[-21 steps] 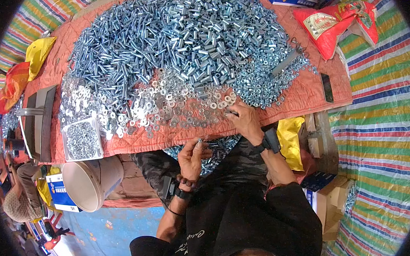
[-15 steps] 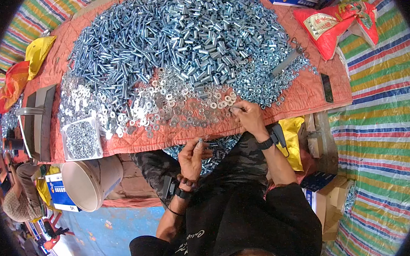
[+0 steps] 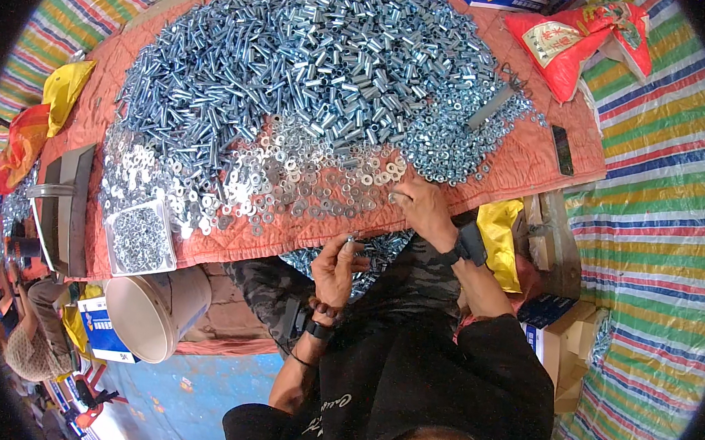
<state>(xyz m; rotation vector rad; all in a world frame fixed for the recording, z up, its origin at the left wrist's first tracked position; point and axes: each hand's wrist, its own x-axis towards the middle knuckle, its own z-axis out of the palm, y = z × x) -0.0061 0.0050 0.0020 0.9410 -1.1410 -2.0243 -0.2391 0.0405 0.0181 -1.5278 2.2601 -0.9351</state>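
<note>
My left hand (image 3: 334,269) is closed at the table's front edge, thumb and fingers pinching a small bluish metal bolt (image 3: 350,239), only whose tip shows. To its right, my right hand (image 3: 424,211) reaches over the cloth with thumb and forefinger together. What looks like a washer (image 3: 393,197) is at those fingertips, too small to make out fully. Loose flat washers (image 3: 289,184) lie just left of this hand. Beyond it are a pile of hex nuts (image 3: 448,141) and a big heap of metal sleeves and bolts (image 3: 298,61).
A white tray (image 3: 173,244) of small rings stands at the table's left, with a grey metal bracket (image 3: 79,213) beside it. Below is a white bucket (image 3: 139,320). A phone-like black slab (image 3: 562,151) and a red bag (image 3: 548,54) lie right. More metal parts (image 3: 382,259) fill my lap.
My right hand has drawn slightly nearer and turned, its back now more upward. My left hand has shifted a little right, still pinching the bolt.
</note>
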